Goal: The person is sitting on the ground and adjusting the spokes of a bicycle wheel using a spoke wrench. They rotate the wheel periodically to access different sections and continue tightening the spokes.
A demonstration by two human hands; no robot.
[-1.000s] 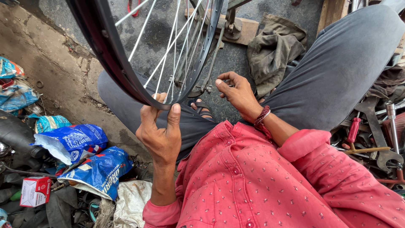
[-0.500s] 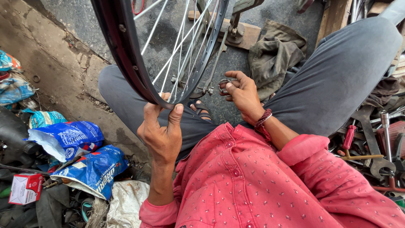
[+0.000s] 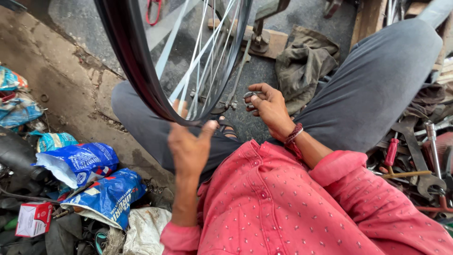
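Note:
A black bicycle wheel rim (image 3: 137, 71) with silver spokes (image 3: 203, 66) stands upright in front of me, above my lap. My left hand (image 3: 188, 146) grips the rim's lower edge, thumb and fingers wrapped around it. Just right of the rim, my right hand (image 3: 269, 108) pinches a small round metal tool (image 3: 248, 99) between its fingertips, close to the spokes. I sit on the ground in a pink dotted shirt and grey trousers, with a red thread band on my right wrist.
Blue plastic bags (image 3: 89, 165) and a small red-and-white box (image 3: 33, 218) lie at the left. An olive rag (image 3: 304, 66) lies on the ground beyond my right hand. Wrenches and a red-handled screwdriver (image 3: 391, 153) are piled at the right. A wooden block (image 3: 271, 40) stands behind the wheel.
The view has moved closer to the wheel. My right hand has turned and shifted slightly right, and the round metal tool shows in its fingers. The left hand keeps its grip on the rim.

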